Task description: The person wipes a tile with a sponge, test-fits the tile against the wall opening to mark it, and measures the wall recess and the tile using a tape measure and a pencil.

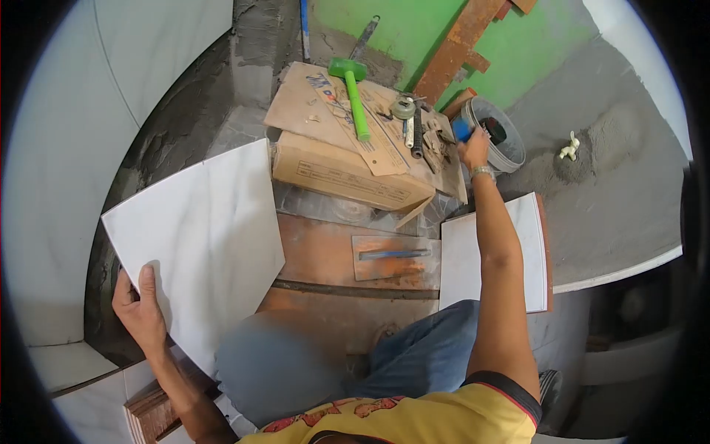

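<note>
My left hand grips the lower left edge of a large white tile with faint grey veining, thumb on its face. The tile stands tilted beside my knee. Out ahead on the right, my right hand is closed on a small blue object at the rim of a grey bucket. The blue object is blurred, so its kind is unclear. Something dark sits inside the bucket.
A cardboard box bears a green mallet, a tape roll and several small tools. A flat trowel lies on orange-stained boards. Other white tiles stand at right, near a wall tap. Rusty planks lean behind.
</note>
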A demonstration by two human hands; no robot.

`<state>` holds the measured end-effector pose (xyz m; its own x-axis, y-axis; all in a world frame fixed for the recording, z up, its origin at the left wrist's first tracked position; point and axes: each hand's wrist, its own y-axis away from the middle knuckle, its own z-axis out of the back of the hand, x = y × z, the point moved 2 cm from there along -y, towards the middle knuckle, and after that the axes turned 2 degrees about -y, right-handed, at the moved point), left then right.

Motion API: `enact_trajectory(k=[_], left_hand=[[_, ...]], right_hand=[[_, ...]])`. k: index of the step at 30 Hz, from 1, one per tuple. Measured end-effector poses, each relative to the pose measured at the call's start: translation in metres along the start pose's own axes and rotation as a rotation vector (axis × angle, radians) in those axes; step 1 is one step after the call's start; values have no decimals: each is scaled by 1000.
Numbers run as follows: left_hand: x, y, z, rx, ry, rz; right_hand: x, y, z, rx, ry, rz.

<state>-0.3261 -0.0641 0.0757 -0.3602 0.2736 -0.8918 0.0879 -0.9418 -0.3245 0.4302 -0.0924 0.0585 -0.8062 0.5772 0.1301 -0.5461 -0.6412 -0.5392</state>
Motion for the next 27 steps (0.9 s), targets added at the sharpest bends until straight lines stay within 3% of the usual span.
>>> enact_trajectory(k=[3,6,7,9,11,12,14,16,18,19,23,26,27], left_hand=[[-3,2,-2,-19,75,65],[-1,-1,-4,-4,129,78],[0,-3,-3,6,132,72],[-3,-6,-5,3,126,81],[-4,-7,-2,-25,77,55],[-3,-8,-2,-43,44,20],[-4,-9,0,-21,64,51],[0,-10,-2,-43,18,-1],[2,-10,-2,-44,16,9],[3,-7,-2,-31,22,8],[-12,2,-4,-7,54,-22],[-7,16,3,60,12,9],[-3,19,2,51,41,11]], right_hand=[[-3,27,-12,263,15,-66],[-6,41,-13,298,-120,27],[-6,41,-12,269,-256,5],[-2,41,12,95,-241,-67],[15,27,30,-32,-82,61],[39,21,38,-81,-159,117],[118,19,62,85,-274,197],[201,33,75,351,-381,433],[291,67,83,462,-487,684],[338,87,101,467,-444,932],[447,122,85,577,-688,1131],[489,120,46,806,-626,1272],[496,119,45,1004,-596,1170]])
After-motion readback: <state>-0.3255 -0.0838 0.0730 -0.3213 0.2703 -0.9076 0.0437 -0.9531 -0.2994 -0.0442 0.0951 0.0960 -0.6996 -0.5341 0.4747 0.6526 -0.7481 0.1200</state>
